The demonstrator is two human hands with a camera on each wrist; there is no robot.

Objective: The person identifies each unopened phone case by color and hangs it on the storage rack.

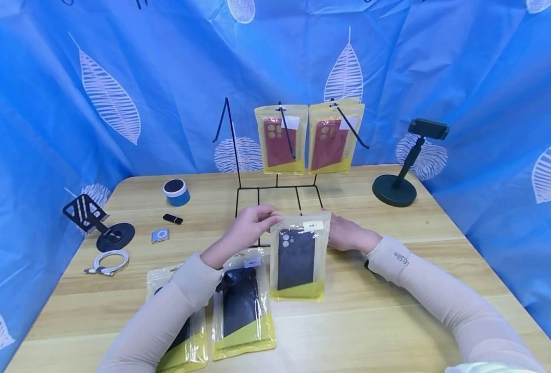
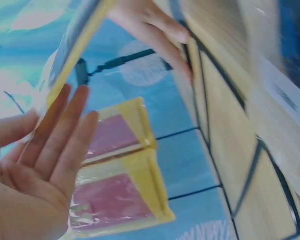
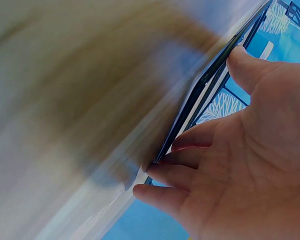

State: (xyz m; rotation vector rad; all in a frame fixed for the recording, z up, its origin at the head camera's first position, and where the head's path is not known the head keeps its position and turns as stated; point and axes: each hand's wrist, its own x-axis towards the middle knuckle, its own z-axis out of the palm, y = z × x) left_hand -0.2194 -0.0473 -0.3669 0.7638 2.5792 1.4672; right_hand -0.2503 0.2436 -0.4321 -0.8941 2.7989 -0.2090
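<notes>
My left hand (image 1: 249,228) pinches the top left corner of a clear and yellow pouch (image 1: 319,259) with a dark phone case (image 1: 296,261) inside. The pouch hangs upright; in the left wrist view it is seen edge-on between thumb and fingers. My right hand (image 1: 347,234) is behind the pouch, its fingertips hidden in the head view. In the right wrist view its thumb and fingers (image 3: 172,175) lie along the black wire of the display rack (image 1: 275,187). Two pouched dark cases lie on the table under the left forearm, the nearer-to-center pouch (image 1: 242,336) partly covered.
Pouches with red cases (image 1: 280,142) hang on two rack hooks; the left hook (image 1: 221,122) is bare. A black stand (image 1: 116,237), white cable (image 1: 113,264), small silver player (image 1: 160,235), black stick (image 1: 172,219) and blue jar (image 1: 177,194) lie left. A dark green phone stand (image 1: 394,190) stands right.
</notes>
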